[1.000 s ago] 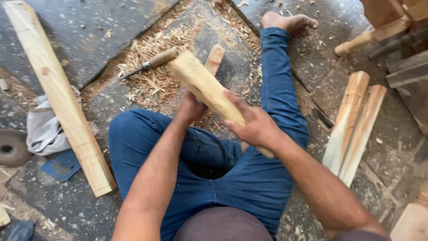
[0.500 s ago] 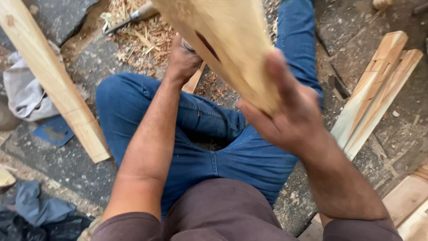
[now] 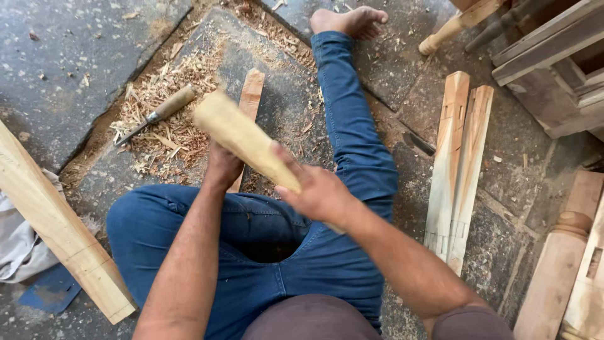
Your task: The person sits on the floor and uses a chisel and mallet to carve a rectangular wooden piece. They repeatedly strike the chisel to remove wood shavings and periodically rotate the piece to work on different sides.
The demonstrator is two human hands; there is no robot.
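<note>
I sit on a stone floor in blue jeans, one leg stretched out. Both hands grip a pale tapered wooden leg (image 3: pixel 242 135) that points up and to the left above my lap. My left hand (image 3: pixel 221 167) holds it from underneath near its middle. My right hand (image 3: pixel 318 192) wraps its lower end. A chisel (image 3: pixel 157 113) with a wooden handle lies apart on a pile of wood shavings (image 3: pixel 167 123), left of the held piece. A flat wooden strip (image 3: pixel 250 101) lies on the floor behind the piece.
A long pale plank (image 3: pixel 56 233) lies at the left beside a grey cloth (image 3: pixel 19 245). Two shaped wooden legs (image 3: pixel 459 164) lie side by side at the right. More turned and squared wood parts (image 3: pixel 560 271) sit at the right edge, with furniture parts (image 3: pixel 541 44) at the top right.
The wooden piece was raised close to the camera half a second ago; it is now lowered back over my lap, both hands still on it.
</note>
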